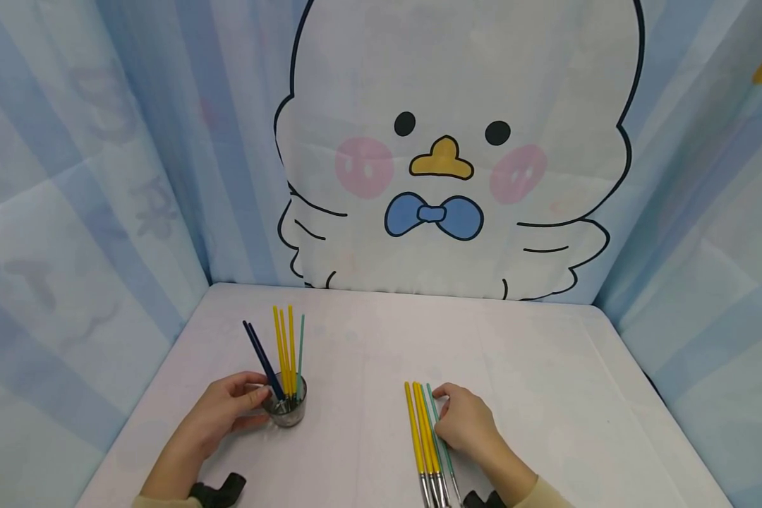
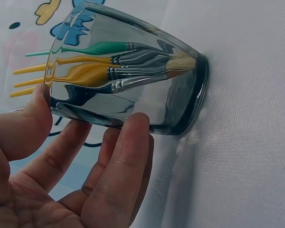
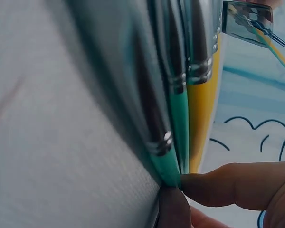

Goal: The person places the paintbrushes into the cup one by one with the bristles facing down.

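While the left hand (image 1: pixel 228 403) holds the glass (image 1: pixel 288 419), the right hand (image 1: pixel 466 422), well apart, pinches the outermost green brush (image 3: pixel 164 165).

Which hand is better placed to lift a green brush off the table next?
Likely the right hand: it pinches a green brush, while the left hand is farther away, touching the glass.

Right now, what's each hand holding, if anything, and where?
Left hand: clear glass cup, by its rim and side. Right hand: slim green-handled paintbrush, pinched on its handle near the silver ferrule.
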The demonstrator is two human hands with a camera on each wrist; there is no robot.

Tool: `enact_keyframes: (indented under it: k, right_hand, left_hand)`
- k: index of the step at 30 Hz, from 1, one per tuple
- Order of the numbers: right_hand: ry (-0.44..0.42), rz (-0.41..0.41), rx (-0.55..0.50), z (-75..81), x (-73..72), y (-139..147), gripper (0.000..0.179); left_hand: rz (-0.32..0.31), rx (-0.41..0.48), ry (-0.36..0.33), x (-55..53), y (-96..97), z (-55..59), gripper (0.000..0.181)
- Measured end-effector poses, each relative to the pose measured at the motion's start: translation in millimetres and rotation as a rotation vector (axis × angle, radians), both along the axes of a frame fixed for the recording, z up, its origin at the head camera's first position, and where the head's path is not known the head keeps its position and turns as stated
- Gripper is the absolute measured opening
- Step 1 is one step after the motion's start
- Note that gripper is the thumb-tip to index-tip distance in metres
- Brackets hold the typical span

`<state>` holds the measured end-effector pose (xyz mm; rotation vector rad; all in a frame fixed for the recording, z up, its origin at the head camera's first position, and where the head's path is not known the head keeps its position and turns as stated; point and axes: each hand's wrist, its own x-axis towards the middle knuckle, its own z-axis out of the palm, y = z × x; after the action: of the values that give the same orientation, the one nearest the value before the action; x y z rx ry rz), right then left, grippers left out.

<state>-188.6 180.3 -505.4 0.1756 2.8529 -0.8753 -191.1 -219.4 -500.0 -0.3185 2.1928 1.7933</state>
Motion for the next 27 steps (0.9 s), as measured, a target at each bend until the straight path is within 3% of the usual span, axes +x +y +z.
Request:
enact_keyframes:
  k: [8, 18, 27]
  right_hand:
    - [-0.012, -0.012, -0.004, 0.7, -0.3, -1.0, 0.053]
    - [-0.045, -0.033, -0.092, -0.2, -3.9, 5.2, 0.054]
    - [-0.094, -0.079, -0.271, -1.4, -6.6, 8.0, 0.053]
  left_hand:
    - [-0.004, 0.01, 0.006, 1.0, -0.7, -0.5, 0.037]
    - [-0.002, 0.01, -0.001, -0.3, -0.7, -1.0, 0.038]
    - [-0.006, 0.009, -0.001, -0.4, -1.2, -0.7, 0.04]
